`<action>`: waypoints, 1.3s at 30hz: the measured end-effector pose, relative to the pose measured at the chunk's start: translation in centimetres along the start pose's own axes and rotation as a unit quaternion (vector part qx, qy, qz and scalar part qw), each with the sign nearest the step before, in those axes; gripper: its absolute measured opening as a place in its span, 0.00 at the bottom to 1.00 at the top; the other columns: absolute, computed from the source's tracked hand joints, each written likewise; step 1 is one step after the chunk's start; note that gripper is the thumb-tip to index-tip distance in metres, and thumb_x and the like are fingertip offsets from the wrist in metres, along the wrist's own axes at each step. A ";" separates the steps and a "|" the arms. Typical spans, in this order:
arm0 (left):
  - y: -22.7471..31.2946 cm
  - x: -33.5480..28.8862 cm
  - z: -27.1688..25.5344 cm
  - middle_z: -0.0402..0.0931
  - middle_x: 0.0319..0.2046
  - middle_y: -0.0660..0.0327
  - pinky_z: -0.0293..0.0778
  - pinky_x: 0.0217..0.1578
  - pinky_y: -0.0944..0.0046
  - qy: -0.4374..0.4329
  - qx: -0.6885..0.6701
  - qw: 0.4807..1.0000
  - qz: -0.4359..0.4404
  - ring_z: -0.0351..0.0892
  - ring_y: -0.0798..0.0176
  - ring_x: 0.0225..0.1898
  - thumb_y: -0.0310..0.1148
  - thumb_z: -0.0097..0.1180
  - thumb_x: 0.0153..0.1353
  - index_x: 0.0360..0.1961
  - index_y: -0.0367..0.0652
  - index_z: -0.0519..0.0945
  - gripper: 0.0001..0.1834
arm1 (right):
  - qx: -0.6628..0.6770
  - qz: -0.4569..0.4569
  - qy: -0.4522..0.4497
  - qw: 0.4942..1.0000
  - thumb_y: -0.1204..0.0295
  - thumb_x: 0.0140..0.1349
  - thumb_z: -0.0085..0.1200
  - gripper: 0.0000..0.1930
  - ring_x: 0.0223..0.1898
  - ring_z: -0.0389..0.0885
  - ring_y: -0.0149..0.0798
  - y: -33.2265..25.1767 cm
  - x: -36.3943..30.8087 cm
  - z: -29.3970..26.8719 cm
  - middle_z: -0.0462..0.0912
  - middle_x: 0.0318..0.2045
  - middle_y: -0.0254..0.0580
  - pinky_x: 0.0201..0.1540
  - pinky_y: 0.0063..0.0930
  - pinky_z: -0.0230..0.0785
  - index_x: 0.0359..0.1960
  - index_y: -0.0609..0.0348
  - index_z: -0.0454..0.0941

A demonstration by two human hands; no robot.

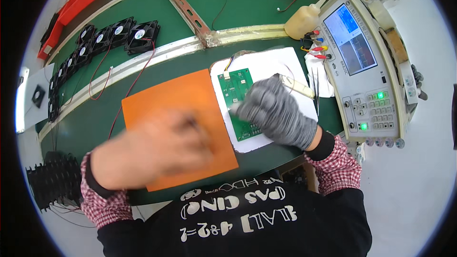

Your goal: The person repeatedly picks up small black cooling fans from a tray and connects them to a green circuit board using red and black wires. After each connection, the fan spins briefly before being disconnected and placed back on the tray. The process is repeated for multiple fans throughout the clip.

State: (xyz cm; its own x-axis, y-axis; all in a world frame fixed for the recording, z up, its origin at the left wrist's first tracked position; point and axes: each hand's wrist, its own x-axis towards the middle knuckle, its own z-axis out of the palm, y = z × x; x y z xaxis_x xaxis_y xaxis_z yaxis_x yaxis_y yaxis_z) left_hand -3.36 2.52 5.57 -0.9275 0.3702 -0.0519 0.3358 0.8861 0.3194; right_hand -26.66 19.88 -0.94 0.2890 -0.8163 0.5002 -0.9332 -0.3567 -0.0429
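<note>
Pressing the green circuit board (pixel 239 102) onto its white pad (pixel 285 64), gloved right hand (pixel 276 112) curled; grip unclear. Bare left hand (pixel 157 150) blurred above orange mat (pixel 166 100), apparently empty. Work seems midway; wires attached.

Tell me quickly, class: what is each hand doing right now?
Left hand: bare, blurred over the orange mat; open or closed cannot be told.
Right hand: grey-gloved, resting on the green circuit board; its grip cannot be told.

Left hand (pixel 157 145) bare, blurred, right hand (pixel 273 109) gloved
</note>
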 end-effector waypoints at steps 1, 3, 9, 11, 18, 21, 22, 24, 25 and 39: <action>-0.7 -0.9 -1.5 0.71 0.51 0.60 0.64 0.60 0.49 0.019 0.076 0.992 -0.100 0.66 0.44 0.59 0.20 0.53 0.50 0.47 0.52 0.76 0.22 | -0.044 0.018 -0.019 0.999 0.70 0.53 0.54 0.19 0.43 0.76 0.44 0.6 -0.5 -0.5 0.75 0.36 0.39 0.48 0.40 0.67 0.48 0.52 0.80; -1.9 -3.3 -0.2 0.70 0.55 0.58 0.62 0.62 0.49 0.168 0.304 0.878 -0.329 0.64 0.43 0.62 0.17 0.55 0.47 0.48 0.47 0.76 0.25 | -0.136 0.095 -0.094 0.982 0.74 0.48 0.60 0.12 0.40 0.74 0.42 0.9 0.5 -1.8 0.74 0.33 0.36 0.45 0.38 0.68 0.37 0.51 0.84; -0.9 -2.7 2.2 0.66 0.63 0.54 0.64 0.64 0.50 0.290 0.233 0.916 -0.151 0.63 0.48 0.66 0.22 0.53 0.53 0.48 0.52 0.77 0.20 | 0.216 0.267 0.033 0.939 0.73 0.53 0.63 0.08 0.36 0.79 0.43 1.8 0.3 0.6 0.79 0.29 0.41 0.42 0.35 0.72 0.35 0.59 0.84; 0.7 -1.3 3.1 0.65 0.64 0.53 0.64 0.64 0.49 0.185 0.232 0.944 -0.141 0.65 0.49 0.66 0.26 0.52 0.56 0.48 0.54 0.77 0.18 | 0.285 0.304 0.053 0.907 0.75 0.53 0.64 0.08 0.34 0.80 0.43 1.9 -0.1 1.6 0.79 0.27 0.41 0.41 0.33 0.73 0.35 0.60 0.83; -2.1 -2.6 5.2 0.72 0.55 0.50 0.67 0.59 0.55 0.366 -0.001 0.896 -0.252 0.72 0.45 0.57 0.25 0.63 0.47 0.57 0.37 0.72 0.32 | 0.251 0.261 0.038 0.931 0.77 0.51 0.64 0.07 0.38 0.79 0.45 2.5 -1.2 2.6 0.78 0.33 0.43 0.45 0.36 0.72 0.32 0.60 0.82; -1.3 -1.9 6.4 0.69 0.57 0.49 0.62 0.60 0.53 0.354 -0.068 0.901 -0.242 0.67 0.45 0.60 0.40 0.74 0.39 0.62 0.37 0.66 0.48 | 0.282 0.255 0.020 0.925 0.78 0.50 0.64 0.07 0.39 0.79 0.44 2.6 -0.9 2.7 0.78 0.33 0.43 0.45 0.36 0.73 0.32 0.61 0.82; -1.1 -1.4 6.6 0.68 0.57 0.48 0.62 0.59 0.52 0.344 -0.044 0.908 -0.236 0.66 0.44 0.59 0.42 0.75 0.38 0.62 0.36 0.65 0.50 | 0.284 0.257 0.018 0.924 0.78 0.50 0.64 0.07 0.39 0.79 0.44 2.6 -0.9 2.6 0.78 0.33 0.43 0.45 0.36 0.73 0.32 0.61 0.82; -1.0 -0.9 7.3 0.68 0.54 0.48 0.63 0.56 0.51 0.314 -0.019 0.919 -0.239 0.66 0.44 0.56 0.44 0.77 0.35 0.62 0.35 0.65 0.52 | 0.270 0.259 0.013 0.927 0.78 0.49 0.65 0.08 0.39 0.79 0.44 2.6 -0.9 2.7 0.78 0.34 0.43 0.45 0.35 0.73 0.32 0.61 0.81; -0.9 -0.9 7.2 0.69 0.54 0.49 0.63 0.56 0.51 0.309 -0.021 0.919 -0.246 0.67 0.44 0.55 0.42 0.76 0.35 0.62 0.36 0.66 0.52 | 0.261 0.260 0.011 0.930 0.78 0.49 0.65 0.08 0.39 0.79 0.44 2.6 -0.9 2.6 0.78 0.34 0.43 0.45 0.35 0.73 0.32 0.61 0.81; 9.6 -4.2 2.3 0.72 0.25 0.52 0.72 0.28 0.55 0.521 -0.214 0.815 -0.138 0.73 0.53 0.26 0.32 0.55 0.62 0.33 0.34 0.72 0.11 | 0.206 0.196 0.046 0.958 0.75 0.49 0.64 0.07 0.39 0.75 0.46 2.3 -0.9 2.2 0.75 0.32 0.42 0.47 0.38 0.70 0.29 0.59 0.78</action>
State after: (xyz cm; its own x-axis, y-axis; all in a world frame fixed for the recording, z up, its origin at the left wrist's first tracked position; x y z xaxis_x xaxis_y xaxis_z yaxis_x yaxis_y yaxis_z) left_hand 4.15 10.07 6.66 -0.6681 -0.4618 0.5834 0.2100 0.6352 0.7433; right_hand -28.55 18.76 -3.41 -0.1044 -0.8876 0.4486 -0.7969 -0.1952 -0.5717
